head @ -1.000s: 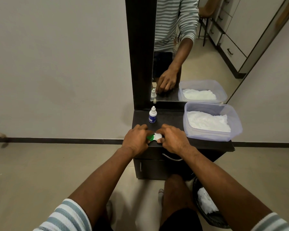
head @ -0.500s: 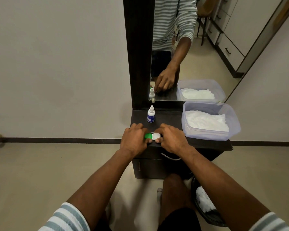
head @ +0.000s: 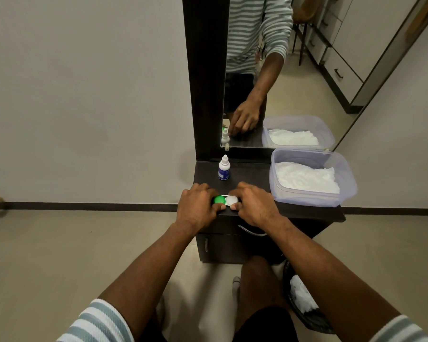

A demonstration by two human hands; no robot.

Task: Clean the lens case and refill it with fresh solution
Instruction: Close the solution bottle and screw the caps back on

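Note:
A small lens case (head: 225,200) with one green cap and one white cap lies near the front edge of the dark cabinet top (head: 252,174). My left hand (head: 198,206) has its fingers curled round the green cap. My right hand (head: 253,206) pinches the white cap on the other side. Both hands hide the case's ends. A little white dropper bottle of solution (head: 224,168) with a blue label stands upright just behind the case, capped.
A clear plastic tub (head: 349,183) of white tissues sits on the right of the cabinet top. A mirror (head: 269,70) in a dark frame rises behind. On the floor to the right stands a dark bin (head: 304,314) with white waste. My knee is below the cabinet.
The green cap now shows more fully between my hands, and my fingers have shifted slightly around both caps. The bottle and the tub have not moved.

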